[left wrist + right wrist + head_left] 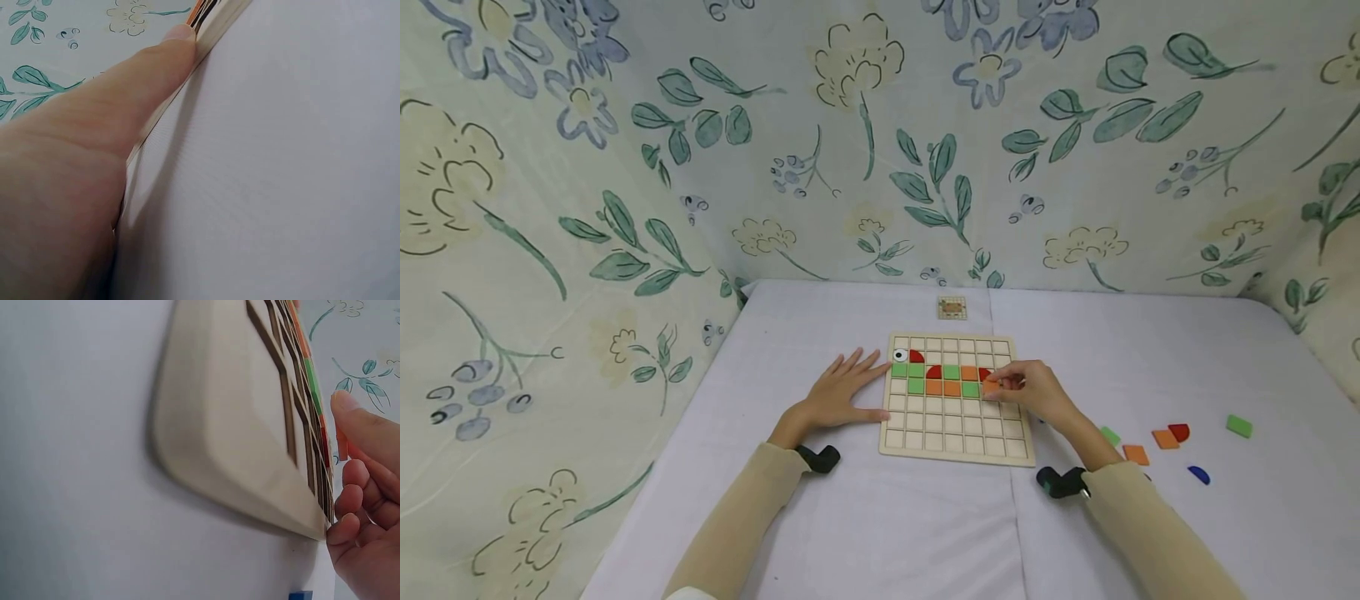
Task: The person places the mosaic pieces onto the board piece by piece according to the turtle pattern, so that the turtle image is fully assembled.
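A pale wooden grid board (955, 457) lies on the white cloth, with green, orange and red tiles in its upper rows and a round eye tile (900, 356) at top left. My left hand (833, 397) is spread flat beside the board, thumb and fingertips at its left edge. In the left wrist view the thumb (147, 78) lies along the board's side. At the right part of the board, my right hand (1041, 393) pinches an orange tile (341, 445) between thumb and fingers, close over the cells. Its lower fingers are curled by the board's edge.
A small picture card (952, 308) lies behind the board. To the right are loose pieces: a green tile (1239, 426), orange tiles (1136, 455), a red rounded piece (1180, 432) and a blue rounded piece (1199, 474). Floral fabric (865, 208) stands behind the table.
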A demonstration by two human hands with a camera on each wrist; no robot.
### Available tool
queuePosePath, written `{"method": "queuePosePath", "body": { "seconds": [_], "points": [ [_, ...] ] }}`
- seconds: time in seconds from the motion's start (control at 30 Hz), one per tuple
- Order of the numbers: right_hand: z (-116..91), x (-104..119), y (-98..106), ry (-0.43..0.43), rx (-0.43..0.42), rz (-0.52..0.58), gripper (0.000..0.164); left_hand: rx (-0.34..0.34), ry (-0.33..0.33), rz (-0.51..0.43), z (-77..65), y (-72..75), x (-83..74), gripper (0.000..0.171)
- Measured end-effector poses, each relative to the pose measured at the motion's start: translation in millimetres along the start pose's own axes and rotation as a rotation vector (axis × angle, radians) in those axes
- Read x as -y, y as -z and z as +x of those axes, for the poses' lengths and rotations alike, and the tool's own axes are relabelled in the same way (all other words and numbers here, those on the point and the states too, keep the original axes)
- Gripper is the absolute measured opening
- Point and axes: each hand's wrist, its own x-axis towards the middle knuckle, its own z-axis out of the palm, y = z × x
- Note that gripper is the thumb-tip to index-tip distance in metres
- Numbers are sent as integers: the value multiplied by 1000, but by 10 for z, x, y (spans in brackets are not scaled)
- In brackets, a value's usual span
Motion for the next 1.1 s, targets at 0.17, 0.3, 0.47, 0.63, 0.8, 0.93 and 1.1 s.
{"method": "queuePosePath", "body": {
  "seconds": [0.17,0.3,0.47,0.63,0.8,0.93,1.1],
  "points": [
    [15,3,-18,-16,3,6,23,5,1,-7,2,15,-5,97],
    [28,-11,-24,-24,3,0,22,-4,-5,-15,4,19,-8,97],
    [36,-18,-21,-29,6,3,23,-4,-4,-13,6,14,-6,96],
    [41,-28,-30,-35,10,7,24,8,6,-11,6,12,-10,95],
    [46,-48,-46,-42,18,8,25,6,9,-5,-1,17,-23,95],
    [48,-57,-53,-43,24,26,25,2,6,-2,-9,21,-30,95],
    [41,-44,-53,-51,33,42,25,0,2,-6,-21,33,-44,94]
  ]
}}
